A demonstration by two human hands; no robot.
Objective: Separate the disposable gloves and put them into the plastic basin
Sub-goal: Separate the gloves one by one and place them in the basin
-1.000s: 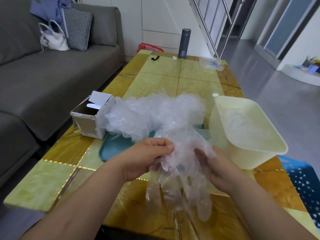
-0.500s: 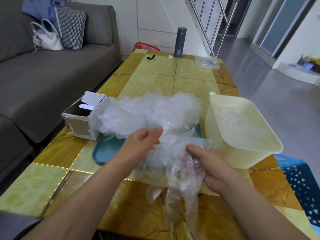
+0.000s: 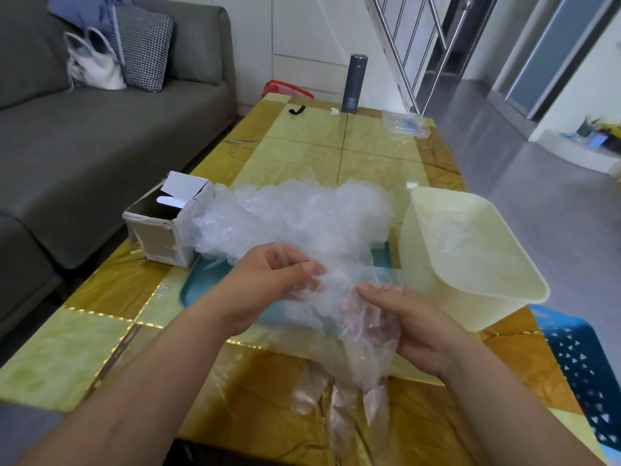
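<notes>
Two hands work close together above the near edge of the table: the left hand pinches and the right hand grips a clear glove whose fingers hang down. Behind them, the heap of disposable gloves hides most of a teal tray; further gloves lie in the cream plastic basin at right. Print on the open carton and the emblem on the flask are too small to read.

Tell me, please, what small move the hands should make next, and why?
The left hand and right hand both pinch one clump of gloves, which hangs in layers, so none looks single yet. I would probably draw them apart to peel one free; the basin stands close at the right.
</notes>
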